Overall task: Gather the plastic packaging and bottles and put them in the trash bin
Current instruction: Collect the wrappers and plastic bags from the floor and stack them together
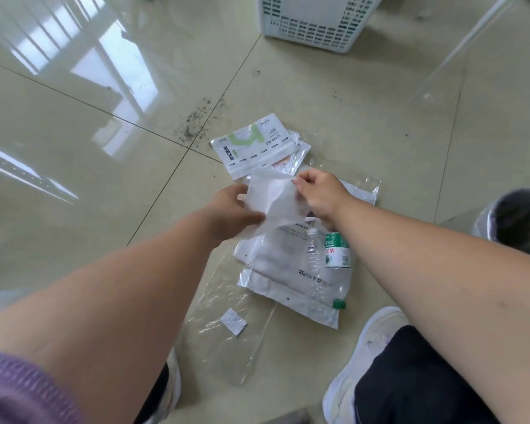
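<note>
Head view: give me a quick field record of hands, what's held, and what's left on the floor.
left hand: gripping white plastic sheet
right hand: pinching the same sheet's far edge
green-label bottle: lying on packaging
clear bottle: lying beside it
printed pouch: on floor, beyond hands
clear film: flat on floor
trash bin: right edge, partly visible

glossy beige tile floor [74, 123] with dark grout lines; window glare bouncing off it; white slatted basket [315, 22] up top; dirt specks [196, 123] scattered around
</note>
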`<action>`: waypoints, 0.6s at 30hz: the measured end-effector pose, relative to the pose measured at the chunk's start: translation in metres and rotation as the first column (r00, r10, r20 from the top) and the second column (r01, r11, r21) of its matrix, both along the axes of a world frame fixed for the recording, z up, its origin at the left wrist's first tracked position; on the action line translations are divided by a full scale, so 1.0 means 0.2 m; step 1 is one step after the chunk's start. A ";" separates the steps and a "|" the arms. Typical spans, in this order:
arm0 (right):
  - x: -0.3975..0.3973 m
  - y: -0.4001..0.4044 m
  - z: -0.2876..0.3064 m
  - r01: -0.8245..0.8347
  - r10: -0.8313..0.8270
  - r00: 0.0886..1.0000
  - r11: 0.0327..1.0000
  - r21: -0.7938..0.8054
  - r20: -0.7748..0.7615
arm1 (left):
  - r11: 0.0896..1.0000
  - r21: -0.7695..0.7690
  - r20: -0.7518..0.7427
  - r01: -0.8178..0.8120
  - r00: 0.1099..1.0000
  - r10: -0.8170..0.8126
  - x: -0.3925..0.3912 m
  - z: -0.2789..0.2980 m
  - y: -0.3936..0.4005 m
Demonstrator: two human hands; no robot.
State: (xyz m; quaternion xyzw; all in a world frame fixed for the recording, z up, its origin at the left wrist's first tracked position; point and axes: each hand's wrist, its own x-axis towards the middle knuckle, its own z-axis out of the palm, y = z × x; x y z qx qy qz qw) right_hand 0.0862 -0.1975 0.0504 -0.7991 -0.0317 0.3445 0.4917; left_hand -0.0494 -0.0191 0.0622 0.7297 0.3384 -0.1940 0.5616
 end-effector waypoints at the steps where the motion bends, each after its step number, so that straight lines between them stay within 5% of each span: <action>1: 0.01 0.01 0.02 0.097 -0.094 0.994 0.994 0.053 -0.056 | 0.994 -0.099 0.003 -0.051 0.999 0.052 -0.01 0.02 0.02; 4: 0.07 0.03 0.02 0.273 -0.256 0.957 0.954 0.120 -0.137 | 0.925 -0.346 0.002 -0.159 0.985 0.170 -0.04 0.01 0.06; 7: 0.09 0.04 -0.09 0.278 -0.278 0.960 0.960 -0.012 -0.031 | 0.925 -0.181 0.002 -0.334 0.940 0.340 -0.06 -0.07 0.10; 10: 0.06 0.01 -0.29 0.004 0.052 0.990 0.921 -0.390 0.132 | 0.952 0.064 -0.038 -0.300 0.953 0.302 -0.10 -0.19 0.18; 13: 0.04 -0.01 -0.48 -0.252 0.378 0.922 0.747 -0.615 0.080 | 0.951 0.094 -0.089 -0.293 0.949 0.301 -0.13 -0.29 0.26; 18: 0.12 0.08 -0.70 -0.253 0.373 0.928 0.632 -0.732 0.000 | 0.958 0.098 -0.122 -0.269 0.952 0.280 -0.13 -0.44 0.30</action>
